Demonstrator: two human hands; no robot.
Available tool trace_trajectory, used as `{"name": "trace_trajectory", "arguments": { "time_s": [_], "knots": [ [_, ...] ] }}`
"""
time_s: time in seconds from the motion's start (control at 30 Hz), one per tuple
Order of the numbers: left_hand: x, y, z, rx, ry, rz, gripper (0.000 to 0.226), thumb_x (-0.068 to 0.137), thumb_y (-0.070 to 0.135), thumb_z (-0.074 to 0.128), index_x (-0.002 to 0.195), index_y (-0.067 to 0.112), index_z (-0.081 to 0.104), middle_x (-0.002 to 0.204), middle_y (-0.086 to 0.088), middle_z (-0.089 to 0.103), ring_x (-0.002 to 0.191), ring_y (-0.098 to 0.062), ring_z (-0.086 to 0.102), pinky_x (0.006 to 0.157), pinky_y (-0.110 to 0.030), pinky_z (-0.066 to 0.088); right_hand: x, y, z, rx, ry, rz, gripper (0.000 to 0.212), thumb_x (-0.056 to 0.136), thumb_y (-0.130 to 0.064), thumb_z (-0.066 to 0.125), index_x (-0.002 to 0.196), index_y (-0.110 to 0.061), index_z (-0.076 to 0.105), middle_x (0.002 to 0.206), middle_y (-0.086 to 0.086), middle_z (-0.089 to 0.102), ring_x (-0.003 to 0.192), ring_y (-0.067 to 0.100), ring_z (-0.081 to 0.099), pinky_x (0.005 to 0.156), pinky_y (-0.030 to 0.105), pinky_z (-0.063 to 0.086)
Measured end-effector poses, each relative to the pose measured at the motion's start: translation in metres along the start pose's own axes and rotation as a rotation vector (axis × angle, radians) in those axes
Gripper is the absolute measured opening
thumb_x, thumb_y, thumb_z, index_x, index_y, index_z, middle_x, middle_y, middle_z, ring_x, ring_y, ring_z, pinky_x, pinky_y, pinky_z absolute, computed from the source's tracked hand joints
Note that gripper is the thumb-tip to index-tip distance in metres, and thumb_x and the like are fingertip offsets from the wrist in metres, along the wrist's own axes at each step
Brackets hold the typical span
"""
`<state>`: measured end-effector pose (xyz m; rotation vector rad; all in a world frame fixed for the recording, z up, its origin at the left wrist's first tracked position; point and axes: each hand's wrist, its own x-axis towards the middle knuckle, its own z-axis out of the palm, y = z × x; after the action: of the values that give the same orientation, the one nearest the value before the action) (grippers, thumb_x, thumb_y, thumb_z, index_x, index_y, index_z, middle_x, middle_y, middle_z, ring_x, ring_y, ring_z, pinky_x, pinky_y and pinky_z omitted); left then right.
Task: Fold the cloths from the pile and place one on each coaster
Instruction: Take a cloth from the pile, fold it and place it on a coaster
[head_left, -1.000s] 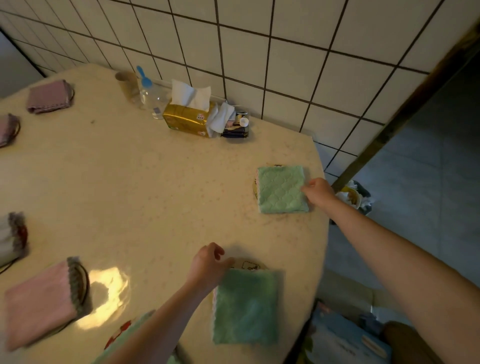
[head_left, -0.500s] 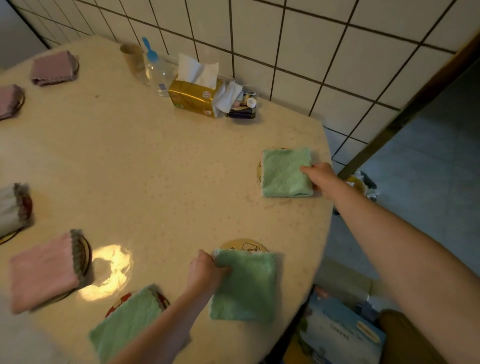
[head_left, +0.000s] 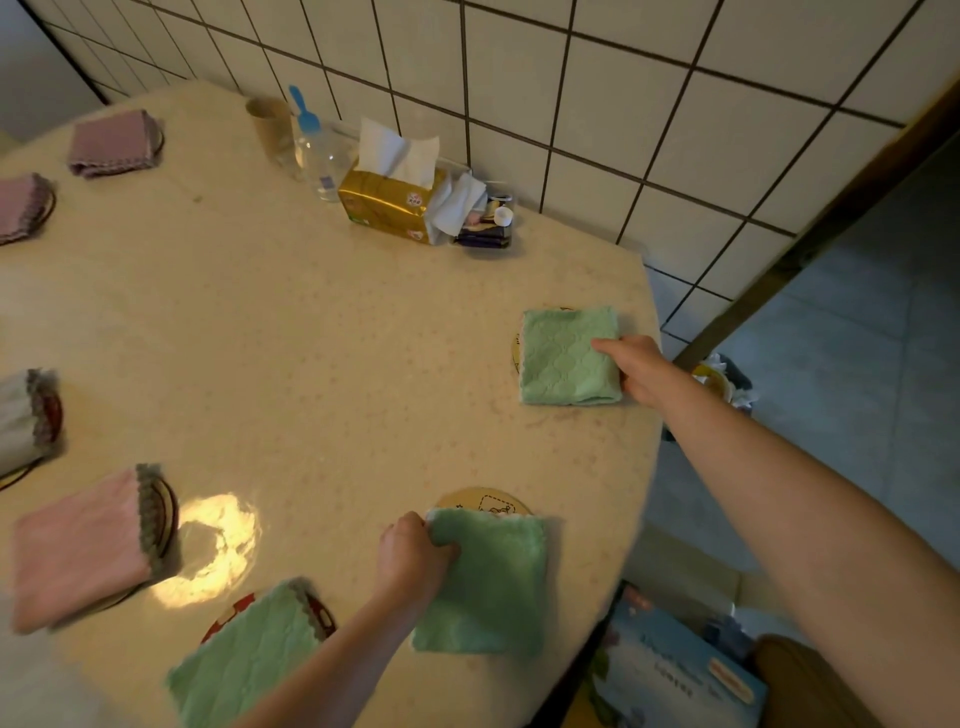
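Note:
My left hand (head_left: 410, 561) grips the left edge of a folded green cloth (head_left: 488, 587) near the table's front edge; the cloth covers only the near part of a round tan coaster (head_left: 483, 501). My right hand (head_left: 641, 366) pinches the right edge of another folded green cloth (head_left: 563, 358), which lies over a coaster (head_left: 517, 345) showing at its left side. A third green cloth (head_left: 244, 660) lies on a red-rimmed coaster at the front left.
Folded pink cloths (head_left: 78, 545) and a grey one (head_left: 23, 421) sit on coasters along the left edge. A gold tissue box (head_left: 389, 202), a clear bottle (head_left: 319, 150) and a cup (head_left: 267, 127) stand by the tiled wall. The table edge (head_left: 649, 467) curves at the right.
My left hand has closed on the near green cloth's edge and drawn it back off part of the coaster. My right hand stays at the far green cloth's right edge.

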<state>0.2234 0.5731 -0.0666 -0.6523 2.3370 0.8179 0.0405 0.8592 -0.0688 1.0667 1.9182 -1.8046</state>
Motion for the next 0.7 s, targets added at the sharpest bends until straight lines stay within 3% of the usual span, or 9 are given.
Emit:
{"name": "trace_trajectory", "arguments": {
  "time_s": [0.13,0.27,0.37,0.43,0.7],
  "knots": [
    [-0.001,0.005,-0.002,-0.136,-0.042,-0.047,0.033,0.078,0.021,0.072,0.104,0.013,0.052,0.1,-0.005,0.057,0.093,-0.023,0.054,0.074,-0.036,0.048,-0.003,-0.002,0.002,0.008,-0.006,-0.006,0.044,0.086,-0.016,0.065,0.125,0.001,0.052,0.122,0.014,0.06,0.097,0.028,0.06,0.08,0.037,0.051],
    [0.0,0.014,-0.017,-0.395,-0.215,-0.044,0.04,0.071,0.017,0.082,0.101,0.016,0.056,0.096,-0.007,0.065,0.088,-0.026,0.064,0.073,-0.043,0.057,-0.01,-0.007,0.01,0.043,-0.091,-0.022,0.042,0.088,-0.012,0.061,0.127,-0.004,0.049,0.123,0.012,0.058,0.097,0.025,0.058,0.074,0.035,0.051],
    [0.007,0.02,-0.028,-0.52,-0.384,0.013,0.046,0.068,0.011,0.084,0.106,0.013,0.059,0.099,-0.019,0.07,0.09,-0.038,0.068,0.074,-0.056,0.057,-0.013,-0.013,0.016,0.202,-0.168,-0.036,0.04,0.089,-0.007,0.059,0.127,-0.006,0.05,0.126,0.013,0.058,0.107,0.029,0.058,0.084,0.042,0.051],
    [0.011,0.023,-0.03,-0.504,-0.45,0.032,0.043,0.072,0.013,0.083,0.108,0.017,0.059,0.101,-0.016,0.071,0.091,-0.037,0.069,0.076,-0.057,0.057,-0.012,-0.014,0.017,0.319,-0.182,-0.02,0.036,0.09,-0.005,0.057,0.126,-0.007,0.052,0.126,0.013,0.058,0.113,0.032,0.057,0.091,0.047,0.049],
    [0.018,0.017,-0.025,-0.467,-0.356,0.07,0.04,0.078,0.006,0.075,0.11,0.021,0.056,0.1,-0.007,0.07,0.091,-0.027,0.067,0.079,-0.051,0.057,-0.006,-0.001,0.009,0.245,-0.058,0.103,0.039,0.093,-0.001,0.05,0.132,-0.006,0.047,0.132,0.017,0.054,0.115,0.034,0.055,0.082,0.048,0.049]
  ]
}}
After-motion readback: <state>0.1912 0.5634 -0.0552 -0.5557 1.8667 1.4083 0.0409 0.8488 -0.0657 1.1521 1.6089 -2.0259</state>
